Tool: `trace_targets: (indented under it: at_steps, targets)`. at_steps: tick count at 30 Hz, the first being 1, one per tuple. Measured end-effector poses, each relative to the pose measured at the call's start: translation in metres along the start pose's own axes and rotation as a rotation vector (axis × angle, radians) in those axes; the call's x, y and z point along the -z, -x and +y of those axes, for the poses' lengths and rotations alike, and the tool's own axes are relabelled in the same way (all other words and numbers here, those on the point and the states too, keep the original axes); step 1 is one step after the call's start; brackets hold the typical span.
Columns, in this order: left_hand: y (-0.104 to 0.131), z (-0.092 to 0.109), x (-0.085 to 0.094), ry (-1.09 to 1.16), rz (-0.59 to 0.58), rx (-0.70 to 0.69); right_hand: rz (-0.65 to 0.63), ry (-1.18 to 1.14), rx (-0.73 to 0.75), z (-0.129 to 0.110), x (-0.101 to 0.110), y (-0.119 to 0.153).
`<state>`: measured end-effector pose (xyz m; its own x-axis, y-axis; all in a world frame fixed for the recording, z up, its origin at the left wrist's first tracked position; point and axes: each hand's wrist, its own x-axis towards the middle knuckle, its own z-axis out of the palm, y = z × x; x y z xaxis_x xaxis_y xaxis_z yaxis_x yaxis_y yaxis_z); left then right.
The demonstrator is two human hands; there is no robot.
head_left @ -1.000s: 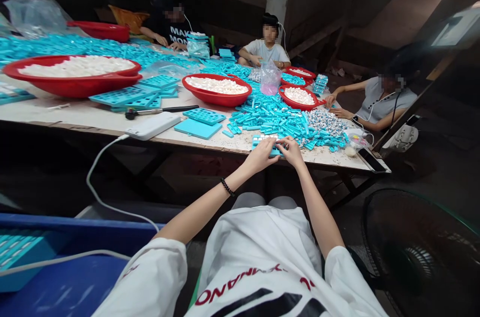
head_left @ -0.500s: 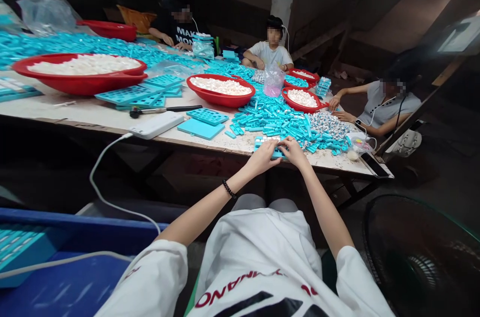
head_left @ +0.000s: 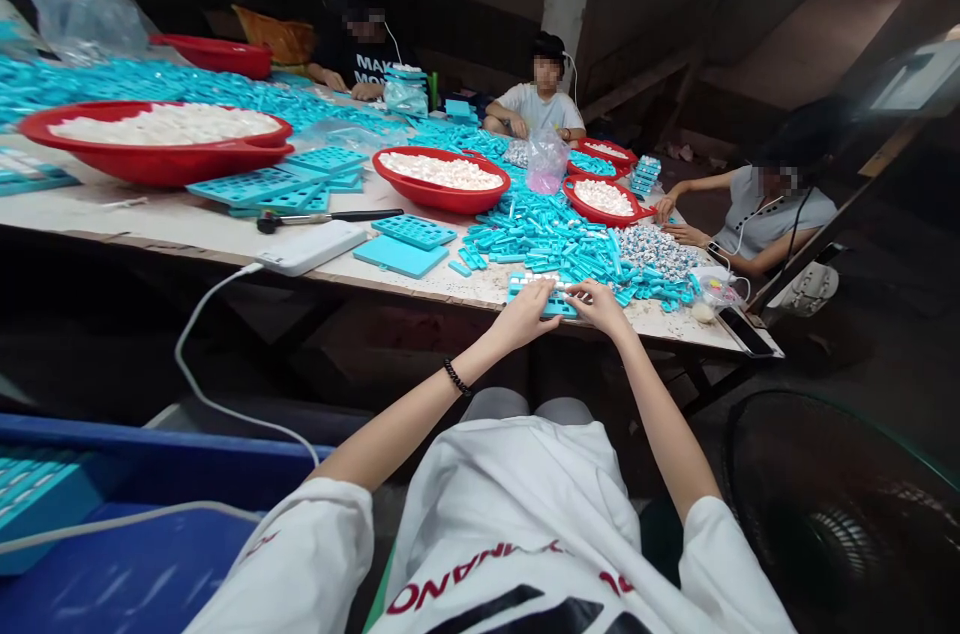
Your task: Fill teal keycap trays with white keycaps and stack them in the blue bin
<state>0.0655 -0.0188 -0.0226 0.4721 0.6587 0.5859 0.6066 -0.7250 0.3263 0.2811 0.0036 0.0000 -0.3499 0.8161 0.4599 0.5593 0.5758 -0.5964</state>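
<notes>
A light-blue plastic tray with small square holes (head_left: 559, 308) lies at the table's near edge, white pieces sitting along its far row. My left hand (head_left: 529, 313) grips the tray from the left, thumb along the near side and fingers over the top. At the tray's right end, my right hand (head_left: 600, 305) has its thumb and fingertips pinched together; whatever they hold is too small to make out. Just beyond both hands spreads a heap of loose blue plastic parts (head_left: 555, 236), with small white-and-dark pieces (head_left: 656, 249) piled to its right.
Red bowls of white pieces (head_left: 441, 198) stand across the table (head_left: 480, 290). To the left are empty blue trays (head_left: 412, 232), a white power bank (head_left: 311, 248) with a cable, and a black-handled tool (head_left: 367, 215). Several co-workers sit around. A blue crate (head_left: 187, 564) and a fan (head_left: 840, 524) flank me.
My right hand has shifted slightly right, away from my left hand, uncovering more of the tray's holes. My left hand stays on the tray.
</notes>
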Motion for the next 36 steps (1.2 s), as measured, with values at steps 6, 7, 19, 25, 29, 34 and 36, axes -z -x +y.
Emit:
trace_targets:
  at_steps: [6, 7, 19, 25, 29, 34, 36]
  targets:
    - [0.001, 0.000, 0.001, -0.015, -0.011, -0.013, 0.052, -0.039, -0.031, 0.004, -0.005, 0.000]
    - [0.001, 0.000, 0.001, -0.018, -0.011, -0.014, 0.063, -0.047, -0.037, 0.005, -0.005, 0.001]
    - [0.001, 0.001, 0.001, -0.027, -0.003, -0.010, 0.239, -0.164, -0.086, 0.007, -0.009, 0.004]
    - [0.000, 0.001, 0.001, -0.017, 0.006, -0.013, 0.217, -0.187, -0.061, 0.001, -0.018, -0.006]
    - [0.000, 0.001, 0.000, -0.014, 0.011, -0.011, 0.169, -0.179, -0.028, -0.001, -0.021, -0.009]
    - [0.000, 0.001, 0.000, -0.022, 0.007, -0.011, 0.128, -0.159, -0.003, -0.003, -0.020, -0.009]
    - [0.001, 0.001, 0.000, -0.030, 0.002, -0.011, 0.125, -0.149, -0.002, -0.003, -0.020, -0.009]
